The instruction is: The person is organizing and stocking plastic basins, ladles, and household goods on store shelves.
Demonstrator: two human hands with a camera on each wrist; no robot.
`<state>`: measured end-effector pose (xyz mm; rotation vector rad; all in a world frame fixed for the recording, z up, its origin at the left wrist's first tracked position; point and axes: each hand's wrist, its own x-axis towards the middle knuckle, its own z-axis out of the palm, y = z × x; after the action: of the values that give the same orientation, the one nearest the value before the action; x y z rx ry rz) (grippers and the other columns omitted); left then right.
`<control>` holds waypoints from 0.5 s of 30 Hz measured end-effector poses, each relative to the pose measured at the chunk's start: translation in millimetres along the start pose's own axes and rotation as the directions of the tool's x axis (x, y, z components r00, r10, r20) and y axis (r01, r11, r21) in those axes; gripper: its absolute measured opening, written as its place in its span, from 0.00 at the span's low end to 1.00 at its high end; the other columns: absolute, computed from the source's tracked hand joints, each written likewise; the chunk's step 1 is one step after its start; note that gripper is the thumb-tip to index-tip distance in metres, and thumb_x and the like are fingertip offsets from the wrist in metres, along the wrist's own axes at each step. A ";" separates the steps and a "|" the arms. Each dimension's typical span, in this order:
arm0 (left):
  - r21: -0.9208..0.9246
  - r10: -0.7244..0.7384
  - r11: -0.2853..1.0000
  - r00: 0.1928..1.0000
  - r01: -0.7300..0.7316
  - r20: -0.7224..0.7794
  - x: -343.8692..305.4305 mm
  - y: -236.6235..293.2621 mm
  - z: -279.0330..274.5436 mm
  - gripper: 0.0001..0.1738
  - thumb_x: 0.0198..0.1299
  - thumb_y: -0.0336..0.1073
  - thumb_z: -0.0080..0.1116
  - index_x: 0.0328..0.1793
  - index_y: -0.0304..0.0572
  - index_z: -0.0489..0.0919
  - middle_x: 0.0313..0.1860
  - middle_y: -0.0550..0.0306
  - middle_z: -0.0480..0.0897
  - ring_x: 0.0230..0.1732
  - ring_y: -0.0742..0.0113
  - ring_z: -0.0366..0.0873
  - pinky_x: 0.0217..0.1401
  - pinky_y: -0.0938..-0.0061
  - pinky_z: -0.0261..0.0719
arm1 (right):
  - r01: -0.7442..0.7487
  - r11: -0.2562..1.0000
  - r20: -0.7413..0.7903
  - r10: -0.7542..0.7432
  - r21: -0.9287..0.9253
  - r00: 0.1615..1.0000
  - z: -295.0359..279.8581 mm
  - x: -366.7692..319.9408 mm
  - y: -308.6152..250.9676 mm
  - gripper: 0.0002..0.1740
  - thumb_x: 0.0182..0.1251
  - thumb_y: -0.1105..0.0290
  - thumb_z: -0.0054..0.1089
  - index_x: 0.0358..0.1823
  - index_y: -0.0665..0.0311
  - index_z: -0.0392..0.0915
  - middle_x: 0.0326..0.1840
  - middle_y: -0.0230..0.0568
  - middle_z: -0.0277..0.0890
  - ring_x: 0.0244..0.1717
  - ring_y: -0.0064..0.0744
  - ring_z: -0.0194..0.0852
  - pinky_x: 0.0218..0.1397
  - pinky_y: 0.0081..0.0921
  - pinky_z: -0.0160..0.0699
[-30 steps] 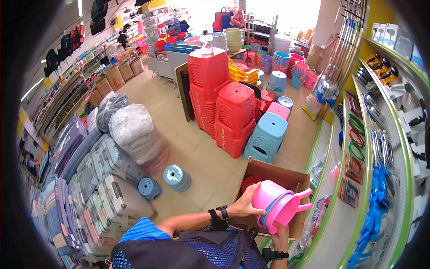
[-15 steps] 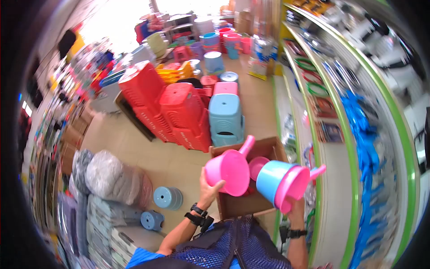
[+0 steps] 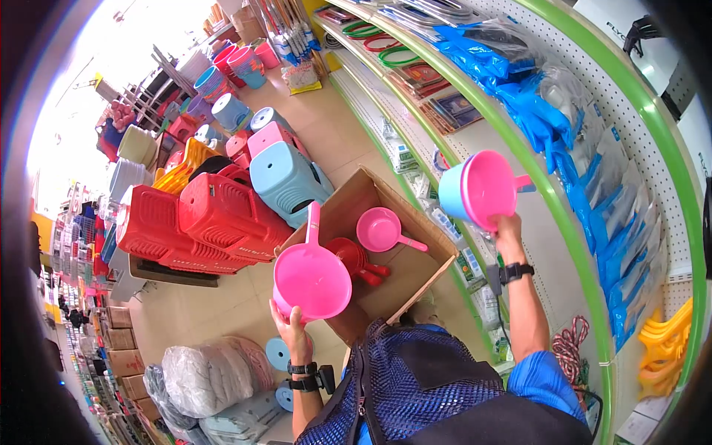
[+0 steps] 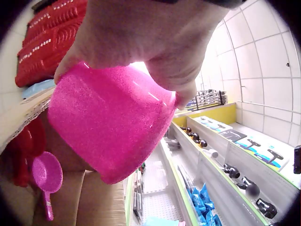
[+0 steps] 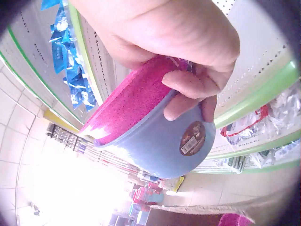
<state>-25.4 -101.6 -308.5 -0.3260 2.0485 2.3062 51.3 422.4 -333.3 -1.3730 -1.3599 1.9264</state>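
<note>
In the head view the left hand (image 3: 294, 331) grips the rim of a pink dipper (image 3: 311, 282), whose handle points away from the body. The right hand (image 3: 509, 236) holds a pink dipper (image 3: 491, 190) nested with a light blue one (image 3: 452, 194), up beside the shelves. Between the hands an open cardboard box (image 3: 415, 282) holds a pink dipper (image 3: 379, 229) and red dippers (image 3: 348, 256). The right wrist view shows fingers curled over the rims, with a round label on the blue dipper (image 5: 155, 146).
Red stools (image 3: 222, 215) and a light blue stool (image 3: 285, 178) stand beyond the box at left. Green-edged shelves (image 3: 545, 245) with blue packages (image 3: 512, 81) run along the right. Wrapped bundles (image 3: 208, 378) lie at lower left.
The hands have moved farther apart. The right hand's dippers have risen toward the shelves, and the left hand's separate pink dipper has turned. The head view has swung to the right.
</note>
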 end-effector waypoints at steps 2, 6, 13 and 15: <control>0.017 -0.020 1.000 1.000 0.020 0.009 -2.2 3.5 1.4 0.55 0.59 0.42 0.67 0.82 0.34 0.43 0.75 0.47 0.60 0.70 0.56 0.65 0.66 0.63 0.74 | 0.014 0.999 0.005 -0.014 0.051 1.000 2.5 21.4 -10.7 0.11 0.56 0.81 0.54 0.41 0.68 0.78 0.29 0.42 0.80 0.18 0.32 0.78 0.12 0.22 0.63; 0.017 -0.011 1.000 1.000 0.011 0.017 -7.6 10.2 8.7 0.55 0.59 0.43 0.66 0.82 0.35 0.43 0.74 0.46 0.62 0.68 0.58 0.68 0.60 0.66 0.78 | 0.200 0.975 0.073 -0.208 0.102 0.976 9.2 72.9 -29.6 0.11 0.59 0.74 0.50 0.42 0.70 0.76 0.28 0.45 0.80 0.18 0.34 0.79 0.12 0.20 0.68; 0.007 -0.016 1.000 1.000 0.016 0.004 -12.3 8.5 11.4 0.53 0.59 0.41 0.65 0.82 0.35 0.43 0.72 0.47 0.64 0.67 0.60 0.69 0.60 0.68 0.77 | 0.140 0.990 -0.042 -0.142 -0.031 0.989 25.1 159.9 -45.8 0.13 0.57 0.71 0.49 0.42 0.67 0.76 0.30 0.44 0.81 0.20 0.34 0.80 0.16 0.21 0.76; 0.013 -0.020 1.000 1.000 0.020 -0.013 -15.5 11.0 13.6 0.53 0.59 0.41 0.65 0.82 0.35 0.43 0.72 0.47 0.64 0.67 0.60 0.69 0.61 0.68 0.77 | 0.138 0.990 -0.024 -0.139 -0.032 0.990 24.9 173.5 -43.6 0.12 0.57 0.71 0.49 0.41 0.66 0.76 0.30 0.44 0.81 0.20 0.35 0.80 0.16 0.21 0.75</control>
<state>-13.9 -87.9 -293.5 -0.3599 2.0550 2.2845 -54.0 562.3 -377.5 -1.2776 -1.4376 1.7986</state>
